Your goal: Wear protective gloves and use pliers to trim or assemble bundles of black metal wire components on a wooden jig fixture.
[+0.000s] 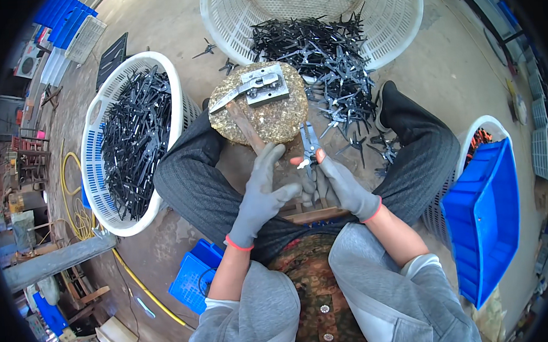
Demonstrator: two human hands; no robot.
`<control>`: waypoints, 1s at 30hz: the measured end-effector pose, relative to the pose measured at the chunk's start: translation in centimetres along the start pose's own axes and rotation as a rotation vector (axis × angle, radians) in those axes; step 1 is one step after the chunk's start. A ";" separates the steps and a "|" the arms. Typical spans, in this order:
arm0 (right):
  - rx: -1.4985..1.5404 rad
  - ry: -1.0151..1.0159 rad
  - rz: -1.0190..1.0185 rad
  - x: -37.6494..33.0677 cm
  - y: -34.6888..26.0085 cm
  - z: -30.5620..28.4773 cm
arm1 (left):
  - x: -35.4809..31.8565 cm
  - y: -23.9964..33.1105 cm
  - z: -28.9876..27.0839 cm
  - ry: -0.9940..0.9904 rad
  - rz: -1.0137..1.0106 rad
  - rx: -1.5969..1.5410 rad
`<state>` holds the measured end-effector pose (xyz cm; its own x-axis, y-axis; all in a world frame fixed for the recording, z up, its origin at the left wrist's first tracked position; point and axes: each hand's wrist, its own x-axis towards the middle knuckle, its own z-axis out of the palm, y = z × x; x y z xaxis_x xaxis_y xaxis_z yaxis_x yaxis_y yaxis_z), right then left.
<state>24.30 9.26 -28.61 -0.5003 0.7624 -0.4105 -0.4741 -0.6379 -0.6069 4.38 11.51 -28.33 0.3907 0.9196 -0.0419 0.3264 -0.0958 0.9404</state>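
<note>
Left: white slotted plastic basket (96, 149) filled with black metal parts. Centre: left hand (260, 193) in a grey glove, fingers loosely spread, touching a wooden hammer handle (247, 130) beside the round stone block (260, 113). Right hand (343, 189) pinches 1 small dark metal plier blank (310, 145) upright just below the block.

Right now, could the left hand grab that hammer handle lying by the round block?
Probably yes. The left hand is open and sits right beside the hammer handle, with nothing between them; the right hand holds the small black pliers.
</note>
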 end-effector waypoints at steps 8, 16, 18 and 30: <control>-0.092 -0.114 0.122 -1.1 -0.6 0.6 | 0.8 0.2 1.2 -0.106 -0.120 -0.403; -0.292 -0.110 0.169 -0.8 -0.7 1.7 | 0.3 1.8 0.4 -0.166 -0.155 -0.449; -0.375 -0.144 0.151 -0.7 -0.8 1.7 | 0.0 2.1 0.2 -0.209 -0.243 -0.556; -0.192 -0.208 0.169 0.2 -0.7 1.7 | 0.2 0.6 0.7 -0.228 -0.227 -0.635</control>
<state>23.31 9.67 -27.08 -0.7069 0.5960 -0.3809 -0.2360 -0.7064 -0.6674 5.24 11.38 -28.03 0.5658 0.7810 -0.2643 -0.1166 0.3932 0.9120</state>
